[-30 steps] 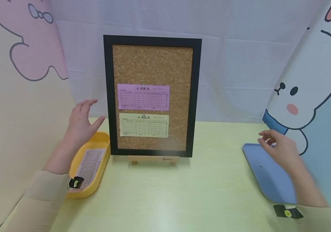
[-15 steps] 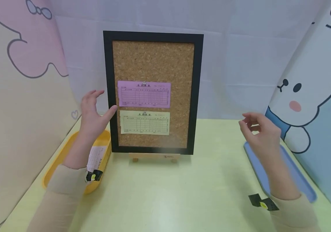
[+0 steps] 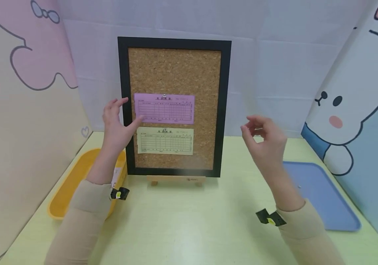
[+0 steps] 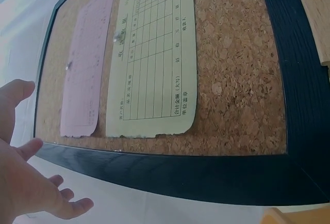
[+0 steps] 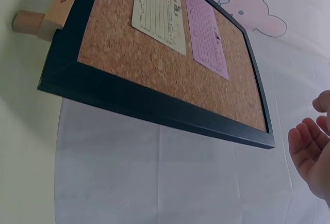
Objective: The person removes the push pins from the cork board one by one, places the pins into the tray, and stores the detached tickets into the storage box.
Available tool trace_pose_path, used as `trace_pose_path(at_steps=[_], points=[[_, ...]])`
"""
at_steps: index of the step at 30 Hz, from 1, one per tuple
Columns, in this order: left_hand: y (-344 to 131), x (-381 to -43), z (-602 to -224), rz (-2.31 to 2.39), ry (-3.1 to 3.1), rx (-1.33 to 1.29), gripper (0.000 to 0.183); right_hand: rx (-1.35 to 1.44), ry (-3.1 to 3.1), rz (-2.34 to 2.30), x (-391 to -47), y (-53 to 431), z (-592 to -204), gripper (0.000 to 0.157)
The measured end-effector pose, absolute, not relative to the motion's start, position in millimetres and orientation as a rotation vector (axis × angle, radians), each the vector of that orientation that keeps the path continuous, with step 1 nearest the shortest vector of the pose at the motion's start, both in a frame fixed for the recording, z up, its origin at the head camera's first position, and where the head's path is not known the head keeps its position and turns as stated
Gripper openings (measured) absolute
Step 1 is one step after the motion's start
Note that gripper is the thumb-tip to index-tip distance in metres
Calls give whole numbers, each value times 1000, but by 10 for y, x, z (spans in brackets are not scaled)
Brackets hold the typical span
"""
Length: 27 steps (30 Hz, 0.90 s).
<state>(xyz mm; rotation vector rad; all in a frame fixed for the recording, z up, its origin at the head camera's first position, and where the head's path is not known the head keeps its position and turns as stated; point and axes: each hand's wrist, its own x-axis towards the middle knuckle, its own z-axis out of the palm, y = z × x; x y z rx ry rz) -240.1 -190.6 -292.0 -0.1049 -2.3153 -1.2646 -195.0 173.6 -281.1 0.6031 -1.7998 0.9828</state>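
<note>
A black-framed cork board (image 3: 175, 70) stands on a small wooden easel (image 3: 175, 179). A purple receipt form (image 3: 169, 110) and, below it, a pale yellow-green one (image 3: 162, 145) are fastened to the cork by small clear pins. My left hand (image 3: 116, 127) is raised at the board's left side, fingers spread; its thumb overlaps the purple form in the head view. The left wrist view shows that hand (image 4: 31, 182) off the paper. Right of the board hovers my right hand (image 3: 266, 143), fingers curled, thumb near the index fingertip; anything between them is too small to tell.
At the left, a yellow tray (image 3: 58, 204) holds printed paper, mostly hidden by my arm. On the right lies a flat blue tray (image 3: 328, 198) with a tiny pale object (image 3: 299, 187). White cloth (image 3: 258, 73) hangs behind the board.
My right hand has moved left and up from over the blue tray toward the board. My left hand has shifted right and up from above the yellow tray to the board's left edge.
</note>
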Motion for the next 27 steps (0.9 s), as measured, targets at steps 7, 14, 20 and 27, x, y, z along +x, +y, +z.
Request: trace_pose_path(at_steps=[7,14,20,27], points=[[-1881,-2525,-2920,-1300,-2290,-147,73,681,-1750,1049,-2105,1412,-2794,22],[-1895,-2662,-2966,-1282,-2304,-188,76,752,-1803,973,-2302,1185,-2732,19],[-1901,-2736,-2967,-1260,-2310,-164,77,794,-1869,1005,-2464,991,-2687,20],[-1881,-2783,-2964,-1220,-2308,-173,77,824,-2006,1036,-2637,691,-2709,18]])
